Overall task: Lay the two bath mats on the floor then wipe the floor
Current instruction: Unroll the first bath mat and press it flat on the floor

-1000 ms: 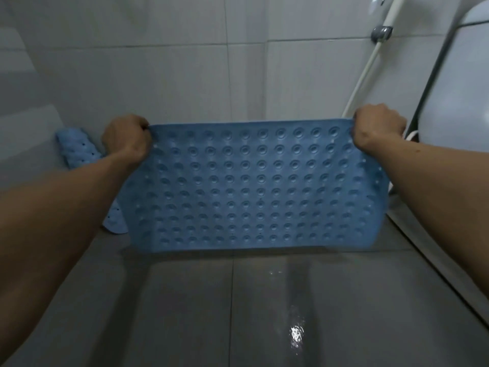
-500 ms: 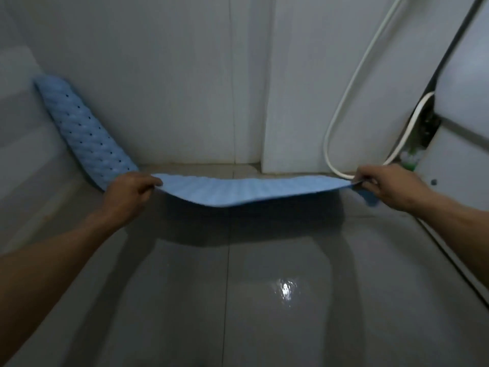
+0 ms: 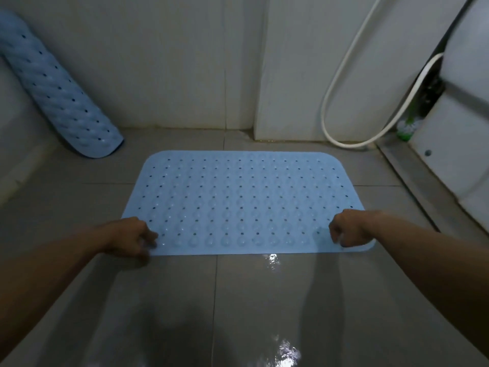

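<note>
A light blue bath mat (image 3: 246,200) with rows of small holes lies flat on the grey tiled floor (image 3: 169,300), its long side across my view. My left hand (image 3: 132,238) covers the mat's near left corner with curled fingers. My right hand (image 3: 346,230) is curled on the near right corner, fingertips down at the mat's front edge. A second blue bath mat (image 3: 53,94) leans rolled against the wall at the far left, its lower end on the floor.
The floor in front of the mat is wet and shiny. A white shower hose (image 3: 341,96) loops down the back wall on the right. A white fixture (image 3: 455,144) and a metal floor rail (image 3: 412,181) line the right side. Tiled walls close the back and left.
The mat went from hanging upright between my hands to lying flat on the floor. Both hands came down and toward me with its near corners.
</note>
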